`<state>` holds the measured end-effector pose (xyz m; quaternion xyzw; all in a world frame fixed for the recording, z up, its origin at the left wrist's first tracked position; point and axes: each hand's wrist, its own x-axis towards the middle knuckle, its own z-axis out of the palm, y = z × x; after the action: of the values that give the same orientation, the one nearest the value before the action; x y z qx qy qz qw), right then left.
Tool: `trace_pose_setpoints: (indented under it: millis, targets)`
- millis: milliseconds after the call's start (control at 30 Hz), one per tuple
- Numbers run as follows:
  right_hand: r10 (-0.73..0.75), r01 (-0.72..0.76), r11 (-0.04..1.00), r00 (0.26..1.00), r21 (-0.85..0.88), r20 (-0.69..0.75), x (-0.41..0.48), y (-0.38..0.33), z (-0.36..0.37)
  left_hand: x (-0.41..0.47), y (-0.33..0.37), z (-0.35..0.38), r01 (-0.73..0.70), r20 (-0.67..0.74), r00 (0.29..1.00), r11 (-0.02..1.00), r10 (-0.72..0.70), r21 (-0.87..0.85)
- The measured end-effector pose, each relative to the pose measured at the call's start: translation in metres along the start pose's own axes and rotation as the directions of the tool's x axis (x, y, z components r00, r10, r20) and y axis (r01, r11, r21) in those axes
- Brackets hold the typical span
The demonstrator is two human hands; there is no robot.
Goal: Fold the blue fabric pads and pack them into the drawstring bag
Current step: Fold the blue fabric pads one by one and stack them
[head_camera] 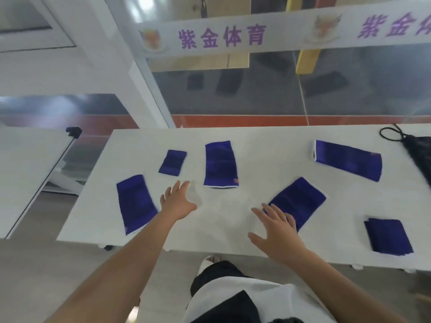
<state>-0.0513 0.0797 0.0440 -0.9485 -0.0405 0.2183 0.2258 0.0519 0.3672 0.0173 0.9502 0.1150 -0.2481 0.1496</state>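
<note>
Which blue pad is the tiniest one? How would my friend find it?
Start at the white table and look toward its far left side. The tiniest blue pad lies there, beyond the left hand. It is much shorter than the long pad beside it.

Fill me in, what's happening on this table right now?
A person is reaching over a white table with both hands open and empty. The right hand has its fingertips on the edge of one blue pad; the left hand hovers between two others. Six blue pads lie spread out, the one at near right seemingly folded. The black drawstring bag lies at the far right edge, nothing visibly packed yet.
</note>
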Motion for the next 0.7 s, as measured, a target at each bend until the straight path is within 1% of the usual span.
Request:
trace_pose_setpoints:
  millis: [133,233,367,533,600,700]
  targets:
    - [0.087,-0.088,0.996,0.995,0.016,0.045,0.029,-0.039,0.012,0.049,-0.027,-0.031,-0.026,0.017,1.000,0.999,0.025,0.037]
    - [0.131,-0.131,0.991,0.990,-0.001,0.045,0.049,-0.067,0.028,0.085,-0.043,-0.048,-0.076,0.038,0.997,0.996,0.074,0.054]
    - [0.221,-0.220,0.975,0.972,-0.014,0.076,0.070,-0.099,0.052,0.129,-0.054,-0.068,-0.177,0.065,0.983,0.981,0.172,0.083]
    - [0.304,-0.305,0.952,0.948,-0.004,0.093,0.077,-0.121,0.069,0.167,-0.053,-0.081,-0.322,0.128,0.945,0.926,0.301,0.195]
    - [0.332,-0.335,0.941,0.941,0.037,0.067,0.077,-0.124,0.069,0.175,-0.051,-0.082,-0.370,0.149,0.927,0.903,0.344,0.217]
    - [0.357,-0.349,0.920,0.934,0.181,-0.013,0.074,-0.124,0.063,0.181,-0.051,-0.079,-0.413,0.177,0.908,0.879,0.379,0.239]
